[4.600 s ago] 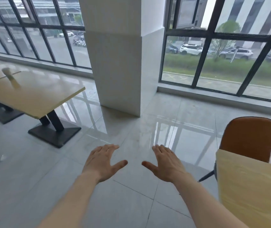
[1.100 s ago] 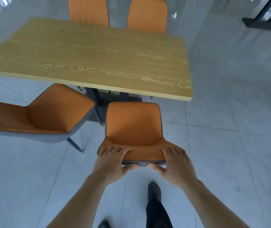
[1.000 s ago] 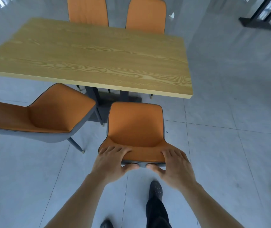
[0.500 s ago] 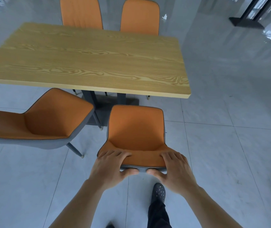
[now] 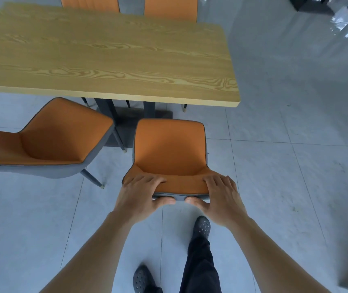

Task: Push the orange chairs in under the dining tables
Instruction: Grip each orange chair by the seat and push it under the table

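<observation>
Wood-grain matt table (image 5: 105,53); smooth orange leather-like chair (image 5: 169,149); glossy tiled floor (image 5: 285,176).

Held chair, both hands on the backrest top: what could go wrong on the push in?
1. The held chair may strike the table base lying straight ahead.
2. The left hand and right hand wrap the backrest top; fingers could get pinched against the table edge.

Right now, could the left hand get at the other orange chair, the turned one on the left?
Probably yes: the left hand grips the near chair, but bare floor alone separates it from the turned chair.
</observation>
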### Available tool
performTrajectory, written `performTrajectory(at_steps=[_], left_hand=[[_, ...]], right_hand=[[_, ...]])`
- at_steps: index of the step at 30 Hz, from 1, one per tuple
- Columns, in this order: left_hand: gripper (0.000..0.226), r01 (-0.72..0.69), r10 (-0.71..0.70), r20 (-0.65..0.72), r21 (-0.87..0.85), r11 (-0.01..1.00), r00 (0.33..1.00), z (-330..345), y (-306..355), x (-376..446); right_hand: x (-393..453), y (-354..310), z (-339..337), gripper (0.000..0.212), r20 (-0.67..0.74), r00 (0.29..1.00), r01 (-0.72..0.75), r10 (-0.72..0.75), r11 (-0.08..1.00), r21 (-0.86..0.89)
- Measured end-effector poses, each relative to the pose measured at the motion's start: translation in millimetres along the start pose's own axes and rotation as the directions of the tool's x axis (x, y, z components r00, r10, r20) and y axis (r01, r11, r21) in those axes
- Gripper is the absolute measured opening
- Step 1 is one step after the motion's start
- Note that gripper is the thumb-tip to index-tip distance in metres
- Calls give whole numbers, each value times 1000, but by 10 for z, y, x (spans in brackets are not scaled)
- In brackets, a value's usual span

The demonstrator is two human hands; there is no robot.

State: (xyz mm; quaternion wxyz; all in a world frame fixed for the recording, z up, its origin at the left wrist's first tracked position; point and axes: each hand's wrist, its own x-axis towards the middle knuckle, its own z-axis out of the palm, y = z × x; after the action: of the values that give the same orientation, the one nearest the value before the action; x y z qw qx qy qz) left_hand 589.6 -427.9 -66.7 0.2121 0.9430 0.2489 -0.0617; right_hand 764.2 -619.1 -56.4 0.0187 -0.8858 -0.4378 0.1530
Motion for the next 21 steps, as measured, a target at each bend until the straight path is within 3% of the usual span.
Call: performTrajectory(at_steps=[8, 14, 21], left_hand=[[95, -22, 22, 10, 30, 999, 1000, 36, -16, 15], [82, -26, 24, 36, 52, 998, 999, 45, 3, 14], [79, 26, -24, 195, -9, 1000, 981, -107, 61, 22]], right_hand=[[-26, -15, -36, 102, 21, 1000, -1, 1, 1000, -13], [-46, -1, -63, 102, 61, 998, -13, 14, 1000, -5], [-55, -22, -210, 102, 140, 990, -36, 34, 999, 11]])
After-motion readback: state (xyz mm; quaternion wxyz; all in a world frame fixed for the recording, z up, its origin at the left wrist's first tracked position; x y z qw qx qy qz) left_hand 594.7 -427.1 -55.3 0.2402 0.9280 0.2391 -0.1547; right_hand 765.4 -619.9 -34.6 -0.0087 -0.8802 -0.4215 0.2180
